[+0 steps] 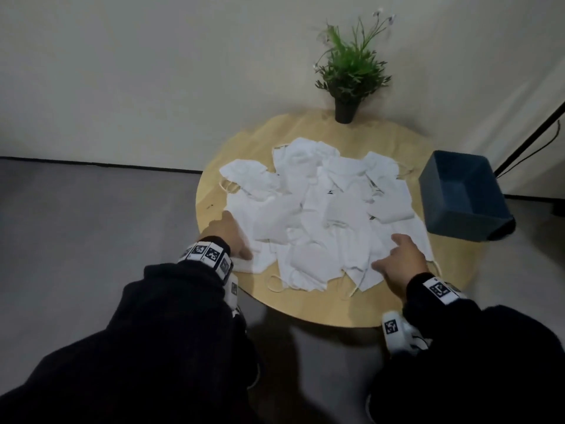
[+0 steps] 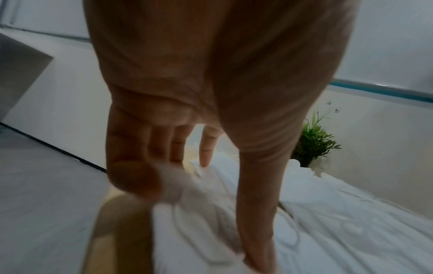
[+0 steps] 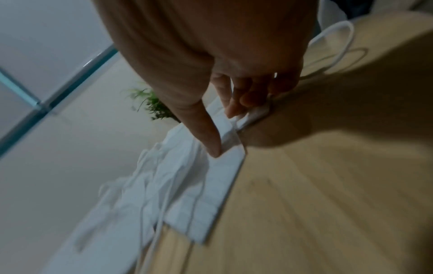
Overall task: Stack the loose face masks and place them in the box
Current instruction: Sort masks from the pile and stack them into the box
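nothing is stacked yet: the white face masks (image 1: 324, 215) lie in a loose, overlapping heap across the round pale-wood table (image 1: 394, 304), and the dark blue box (image 1: 486, 228) at its right edge holds none. left hand (image 1: 230, 237), fingers spread, presses the heap's near-left edge; right hand (image 1: 403, 261) pinches a mask near-right. soft pleated fabric, thin elastic loops.
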A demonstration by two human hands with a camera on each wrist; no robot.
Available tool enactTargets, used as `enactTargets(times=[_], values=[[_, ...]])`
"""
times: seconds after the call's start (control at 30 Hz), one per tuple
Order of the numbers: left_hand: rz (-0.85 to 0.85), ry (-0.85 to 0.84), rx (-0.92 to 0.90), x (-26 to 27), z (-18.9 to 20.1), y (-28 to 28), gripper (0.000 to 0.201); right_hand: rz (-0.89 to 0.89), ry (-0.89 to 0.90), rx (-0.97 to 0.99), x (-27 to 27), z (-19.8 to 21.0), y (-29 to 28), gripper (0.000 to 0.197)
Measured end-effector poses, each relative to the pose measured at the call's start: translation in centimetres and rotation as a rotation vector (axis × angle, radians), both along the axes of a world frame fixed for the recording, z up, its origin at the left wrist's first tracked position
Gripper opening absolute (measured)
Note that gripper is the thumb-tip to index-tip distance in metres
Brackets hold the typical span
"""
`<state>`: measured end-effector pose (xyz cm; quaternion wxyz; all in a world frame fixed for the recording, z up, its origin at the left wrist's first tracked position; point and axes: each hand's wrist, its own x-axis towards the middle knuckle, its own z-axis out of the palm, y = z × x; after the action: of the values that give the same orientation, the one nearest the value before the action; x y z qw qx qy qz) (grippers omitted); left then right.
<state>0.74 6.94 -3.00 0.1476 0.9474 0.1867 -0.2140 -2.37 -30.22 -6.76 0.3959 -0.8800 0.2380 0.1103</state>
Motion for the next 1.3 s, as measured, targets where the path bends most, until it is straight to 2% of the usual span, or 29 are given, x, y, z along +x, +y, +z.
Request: enactTargets(times=[0.03,0.1,0.13,0.23,0.3,0.4,0.47,0.57,0.6,0.67,0.77,0.83,0.9,0.97,1.0,1.03,1.1,1.17,1.23,1.3], values=[[0.014,0.003,-0.035,0.4,0.0,-0.4,0.107,-0.044,-0.023,0.107,0.4,-0.1,-0.4,0.071],[0.035,-0.022,-0.097,1.3,0.5,-1.4,0.101,-0.142,-0.119,0.296,1.3,0.3,-1.1,0.034],[0.028,-0.056,-0.12,2.0,1.2,-2.0,0.101,-0.187,-0.172,0.371,1.6,0.7,-1.3,0.024],[-0.02,-0.229,-0.299,3.7,5.3,-3.1,0.103,-0.247,-0.329,0.587,2.2,3.0,-1.3,0.015],[-0.034,-0.341,-0.443,4.8,8.8,-4.1,0.092,-0.335,-0.374,0.734,2.7,4.3,-1.8,0.01],[-0.042,-0.583,-0.501,5.7,13.3,-5.7,0.059,-0.464,-0.375,0.907,2.9,5.5,-2.7,0.011],[-0.024,-0.774,-0.473,5.9,14.5,-6.8,0.04,-0.474,-0.37,0.981,2.9,5.8,-3.2,0.021],[0.035,-0.931,-0.463,5.6,13.6,-7.8,0.044,-0.413,-0.341,1.097,2.6,6.0,-3.1,0.045],[0.066,-0.938,-0.499,5.4,12.6,-7.8,0.048,-0.366,-0.314,1.115,2.6,6.1,-2.8,0.045],[0.129,-0.911,-0.554,4.6,10.0,-7.7,0.051,-0.294,-0.259,1.094,2.6,6.2,-1.8,0.031],[0.219,-0.778,-0.624,4.1,6.1,-6.9,0.04,-0.297,-0.199,1.053,2.9,6.1,-0.2,0.011],[0.246,-0.694,-0.681,4.9,5.0,-6.1,0.023,-0.298,-0.145,1.048,3.3,5.5,0.6,0.01],[0.285,-0.692,-0.811,5.7,5.3,-5.6,0.011,-0.265,-0.122,1.082,3.7,5.1,1.5,0.018],[0.306,-0.693,-0.978,5.9,5.9,-5.4,0.014,-0.234,-0.129,1.1,4.2,4.9,2.3,0.029],[0.307,-0.708,-1.003,5.9,5.9,-5.2,0.018,-0.224,-0.129,1.101,4.4,4.9,2.6,0.032],[0.288,-0.749,-0.955,5.9,5.8,-4.8,0.021,-0.206,-0.123,1.108,4.6,4.9,2.9,0.035],[0.21,-0.883,-0.685,6.0,5.7,-3.7,0.031,-0.163,-0.099,1.123,4.8,5.1,3.4,0.04],[0.23,-1.046,-0.506,5.5,6.6,-3.1,0.04,-0.13,-0.066,1.139,4.8,5.3,3.9,0.037],[0.334,-1.217,-0.561,5.0,7.6,-3.1,0.042,-0.128,-0.028,1.173,4.6,5.5,4.4,0.032],[0.379,-1.275,-0.78,4.8,8.2,-4.1,0.037,-0.133,-0.029,1.193,4.3,5.5,4.6,0.032]])
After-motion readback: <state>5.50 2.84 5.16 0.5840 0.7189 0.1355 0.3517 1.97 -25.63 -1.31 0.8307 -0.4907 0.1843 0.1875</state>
